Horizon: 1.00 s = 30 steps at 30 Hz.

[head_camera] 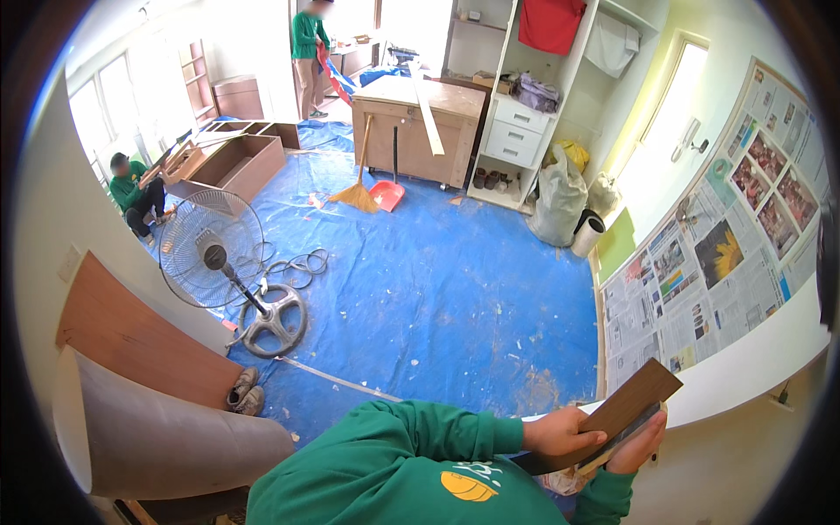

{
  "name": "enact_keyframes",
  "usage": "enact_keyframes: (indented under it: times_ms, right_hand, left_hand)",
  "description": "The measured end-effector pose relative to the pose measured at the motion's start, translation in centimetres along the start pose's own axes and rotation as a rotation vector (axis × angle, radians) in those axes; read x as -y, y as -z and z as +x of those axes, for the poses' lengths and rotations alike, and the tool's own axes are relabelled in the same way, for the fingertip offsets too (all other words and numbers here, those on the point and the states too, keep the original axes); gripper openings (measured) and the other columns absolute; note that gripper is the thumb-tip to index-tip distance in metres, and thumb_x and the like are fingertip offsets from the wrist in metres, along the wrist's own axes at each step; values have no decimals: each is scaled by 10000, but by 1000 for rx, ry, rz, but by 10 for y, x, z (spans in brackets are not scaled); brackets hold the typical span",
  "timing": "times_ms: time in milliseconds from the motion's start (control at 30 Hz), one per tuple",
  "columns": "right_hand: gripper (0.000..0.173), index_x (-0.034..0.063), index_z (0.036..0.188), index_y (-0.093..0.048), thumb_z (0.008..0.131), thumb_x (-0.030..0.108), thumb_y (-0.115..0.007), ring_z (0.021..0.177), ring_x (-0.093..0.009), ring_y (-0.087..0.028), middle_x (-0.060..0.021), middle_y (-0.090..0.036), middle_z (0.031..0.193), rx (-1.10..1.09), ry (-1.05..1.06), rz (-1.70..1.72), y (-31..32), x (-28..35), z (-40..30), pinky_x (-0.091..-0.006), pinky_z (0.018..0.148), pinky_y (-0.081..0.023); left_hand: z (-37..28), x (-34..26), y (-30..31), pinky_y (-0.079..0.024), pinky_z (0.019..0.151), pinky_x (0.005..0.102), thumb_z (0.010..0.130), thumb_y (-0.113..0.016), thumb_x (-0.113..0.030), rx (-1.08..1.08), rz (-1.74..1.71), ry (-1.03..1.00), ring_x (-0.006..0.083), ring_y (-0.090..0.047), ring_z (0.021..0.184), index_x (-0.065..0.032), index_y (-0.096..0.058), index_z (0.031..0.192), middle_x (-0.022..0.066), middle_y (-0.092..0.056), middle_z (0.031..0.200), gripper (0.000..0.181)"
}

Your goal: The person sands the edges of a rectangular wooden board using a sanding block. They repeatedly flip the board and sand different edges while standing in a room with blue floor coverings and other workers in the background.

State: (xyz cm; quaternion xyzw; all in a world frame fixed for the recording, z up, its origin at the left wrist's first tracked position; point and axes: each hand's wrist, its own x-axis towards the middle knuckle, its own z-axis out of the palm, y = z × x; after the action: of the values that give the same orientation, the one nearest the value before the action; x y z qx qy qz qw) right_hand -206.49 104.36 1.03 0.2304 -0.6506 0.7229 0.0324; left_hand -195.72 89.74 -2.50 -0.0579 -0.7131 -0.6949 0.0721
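Note:
At the lower right, my left hand [558, 431] holds a dark brown wood-look strip [633, 400], its thumb lying along the near face. My right hand [635, 441] presses its palm and fingers against a narrower light-edged piece [622, 438], which lies along the underside of the strip. Both pieces slant up to the right, beside the newspaper-covered wall [709, 275]. The strip's lower end goes behind my green sleeve and chest, so that part is hidden. Below the pieces, a crumpled pale bag [566, 482] partly shows.
Blue sheeting [433, 295] covers the floor. A pedestal fan [213, 256] with a trailing cable stands left, near shoes [246, 392] and a large roll [170, 433]. Ahead are a broom [357, 195], a red dustpan [387, 195] and a wooden chest [417, 131]. Two people are farther off.

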Motion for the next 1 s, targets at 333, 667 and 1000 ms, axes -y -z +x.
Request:
enact_keyframes:
  times_ms: [333,667,1000]
  right_hand:
    - [596,-35,1318,-483,1029,480,-404,1168,-243,-527,-167,-536,1278,76,15,-41,-6,11,8,-380,1024,-400]
    - [658,-35,1302,-489,1004,549,-422,1112,-249,-570,-163,-565,1226,60,48,-54,-19,25,9,-376,961,-452]
    - [623,-10,1296,-508,1027,539,-389,1082,-228,-587,-126,-586,1210,105,41,11,-16,30,7,-361,939,-474]
  left_hand:
    - [0,-5,1,-457,553,380,981,-569,-434,-67,-49,-106,195,-585,582,45,-668,861,144,-614,644,504]
    - [7,-5,6,-445,553,381,972,-583,-432,-82,-57,-160,201,-557,580,48,-655,856,150,-603,655,499]
    - [5,-7,3,-435,531,384,968,-592,-419,-73,-122,-134,199,-536,547,46,-658,824,139,-590,625,492]
